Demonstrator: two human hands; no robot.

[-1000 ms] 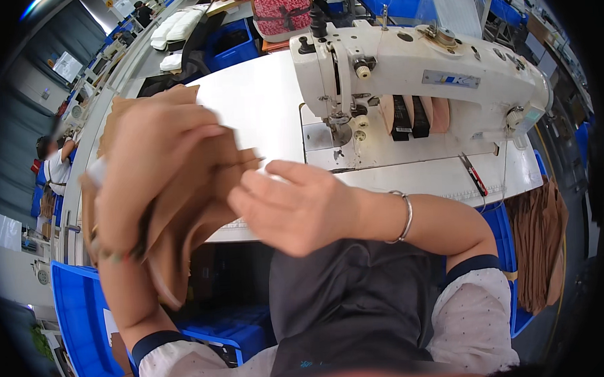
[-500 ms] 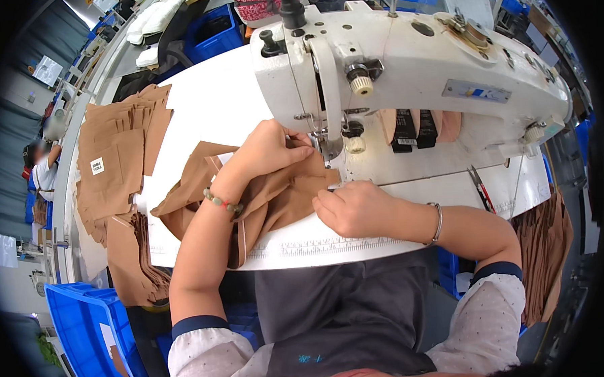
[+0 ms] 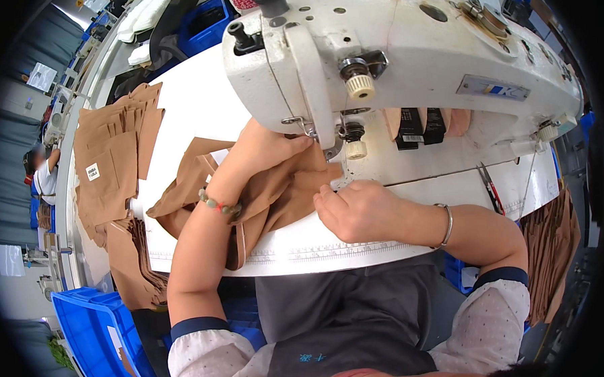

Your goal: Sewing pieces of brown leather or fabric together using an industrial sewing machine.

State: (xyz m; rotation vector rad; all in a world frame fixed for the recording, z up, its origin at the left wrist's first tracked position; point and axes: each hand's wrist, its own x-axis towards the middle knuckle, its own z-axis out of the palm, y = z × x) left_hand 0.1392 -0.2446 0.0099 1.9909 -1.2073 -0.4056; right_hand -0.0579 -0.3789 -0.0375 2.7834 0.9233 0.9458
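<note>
A bunched brown fabric piece [image 3: 275, 196] with a pale edge strip lies on the white table beneath the head of the white sewing machine [image 3: 404, 49]. My left hand [image 3: 266, 149] grips it next to the needle area, thumb pressed on the cloth; the machine head hides some fingertips. At the cloth's right edge, in front of the presser foot, my right hand [image 3: 357, 210] is closed with thumb and forefinger pinched on the fabric's border. The exact pinch point is partly hidden by the fingers.
Stacked brown cut pieces [image 3: 108, 156] lie at the left, more hanging over the table edge. Scissors [image 3: 491, 188] and black label rolls [image 3: 417, 128] are at the right. A blue bin [image 3: 99, 339] stands lower left; brown pieces [image 3: 551, 258] hang at the right.
The view has shifted, so the machine head looks larger and nearer. Both hands stay at the cloth; the right fingertips now sit slightly lower against its edge.
</note>
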